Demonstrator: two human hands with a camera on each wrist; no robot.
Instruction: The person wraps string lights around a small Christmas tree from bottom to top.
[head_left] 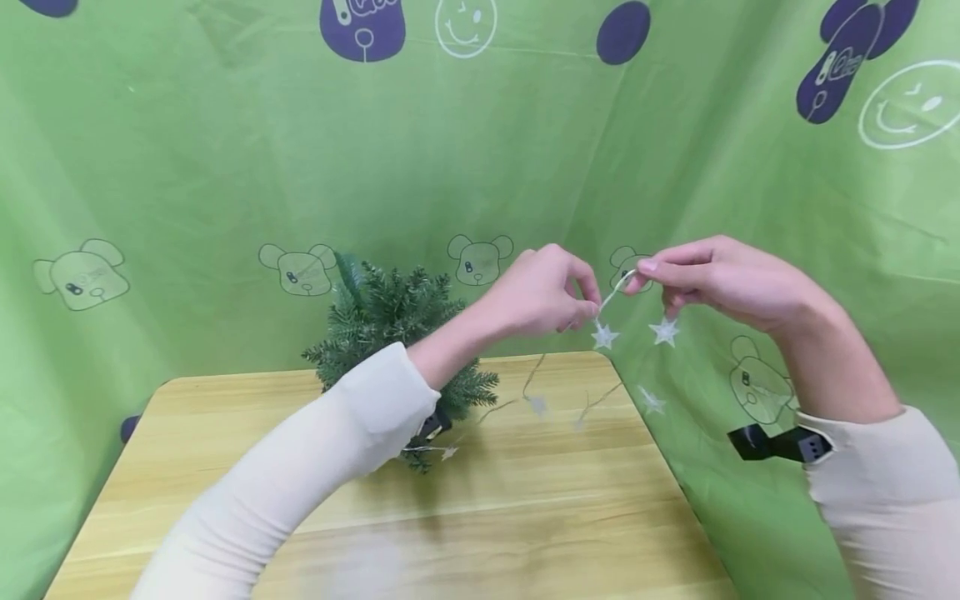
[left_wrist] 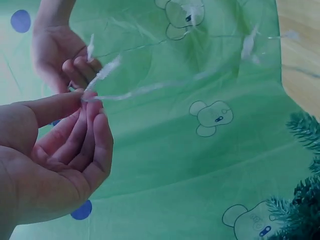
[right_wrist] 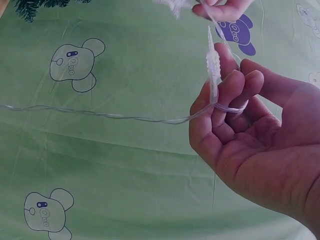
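A string of star lights (head_left: 617,292) stretches between both hands, above the table's far right corner. My left hand (head_left: 543,292) pinches its clear wire just beside one white star (head_left: 604,336). My right hand (head_left: 723,279) holds the wire between thumb and fingertips, and in the right wrist view the wire also passes around its curled fingers, close to another star (right_wrist: 213,65). More stars hang lower, one of them (head_left: 652,401) past the table edge. Left of the hands stands a small green artificial Christmas tree (head_left: 397,312), partly covered by the left forearm. A lower star (head_left: 449,452) lies near its base.
The tree stands on a light wooden table (head_left: 525,517). Green printed cloth (head_left: 480,150) hangs behind and at both sides. A black strap (head_left: 780,444) sits at the right wrist. Loose wire droops between the tree and the hands.
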